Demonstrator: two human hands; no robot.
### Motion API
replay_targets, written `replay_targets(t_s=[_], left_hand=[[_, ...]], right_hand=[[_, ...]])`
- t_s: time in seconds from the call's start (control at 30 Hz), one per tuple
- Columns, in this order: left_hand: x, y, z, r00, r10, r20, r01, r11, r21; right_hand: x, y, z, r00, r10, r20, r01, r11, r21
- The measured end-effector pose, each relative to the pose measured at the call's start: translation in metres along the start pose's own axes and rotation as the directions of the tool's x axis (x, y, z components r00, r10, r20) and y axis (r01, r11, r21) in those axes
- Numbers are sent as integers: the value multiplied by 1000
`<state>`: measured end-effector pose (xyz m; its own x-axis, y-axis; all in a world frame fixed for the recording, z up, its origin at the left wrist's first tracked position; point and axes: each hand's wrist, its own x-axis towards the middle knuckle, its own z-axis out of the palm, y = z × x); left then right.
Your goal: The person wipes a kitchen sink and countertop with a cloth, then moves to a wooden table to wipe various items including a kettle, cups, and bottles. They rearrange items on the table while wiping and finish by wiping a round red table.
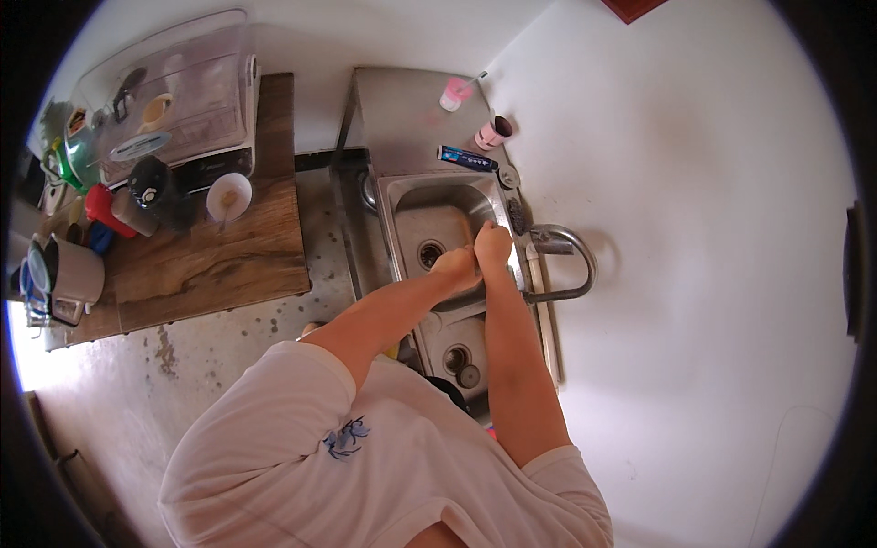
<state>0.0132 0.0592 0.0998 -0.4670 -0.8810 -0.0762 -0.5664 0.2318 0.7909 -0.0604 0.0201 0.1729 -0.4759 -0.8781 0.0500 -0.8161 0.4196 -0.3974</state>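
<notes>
The far basin (437,203) of a stainless-steel double sink (387,219) lies beneath both hands, right of the scene's middle; the left hand (457,267) is over the bowl with its fingers curled in, and the right hand (493,245), slightly farther and to the right, is also bent into a loose fist; the two are side by side (whether anything is gripped between them, I cannot tell, since the palms are turned away). A round drain (430,254) shows left of the hands; the near basin (470,336) has its own drain with a small round strainer (469,376) beside it.

Along the sink's right edge stand a curved metal faucet (590,265) and, farther along, a dark scrubber (518,216); beyond the far rim, a dark blue tube (468,159) lies on the steel counter (393,110), with a pink cup (493,132) tilted in view behind it and a smaller pink-and-white cup (451,95) farther still. To the left, well apart from the sink, a wood-grain table (219,269) bears a white bowl (228,196) with a utensil in it, a clear-fronted dish cabinet (187,110) at the far side, and a pale pitcher (80,274) at the left end.
</notes>
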Motion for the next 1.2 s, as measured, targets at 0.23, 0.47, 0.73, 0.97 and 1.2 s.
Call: replay_targets(t_s=[0.23,0.47,0.73,0.97,1.2], left_hand=[[-28,45,-47,963,-232,135,261,926,-274],[-100,18,-152,924,-139,357,382,406,-830],[-223,-12,-174,901,-307,-307,224,934,-276],[-325,-40,-192,602,-720,-344,350,626,-697],[-438,-138,-239,263,-920,-292,195,347,-917]], right_hand=[[36,44,5,882,16,471,-390,588,709],[-17,0,-60,693,-468,547,-479,268,836],[-87,-33,-2,514,-597,616,-149,646,749],[-190,-108,39,254,-718,648,4,671,741],[-277,-177,55,250,-804,540,-262,481,837]])
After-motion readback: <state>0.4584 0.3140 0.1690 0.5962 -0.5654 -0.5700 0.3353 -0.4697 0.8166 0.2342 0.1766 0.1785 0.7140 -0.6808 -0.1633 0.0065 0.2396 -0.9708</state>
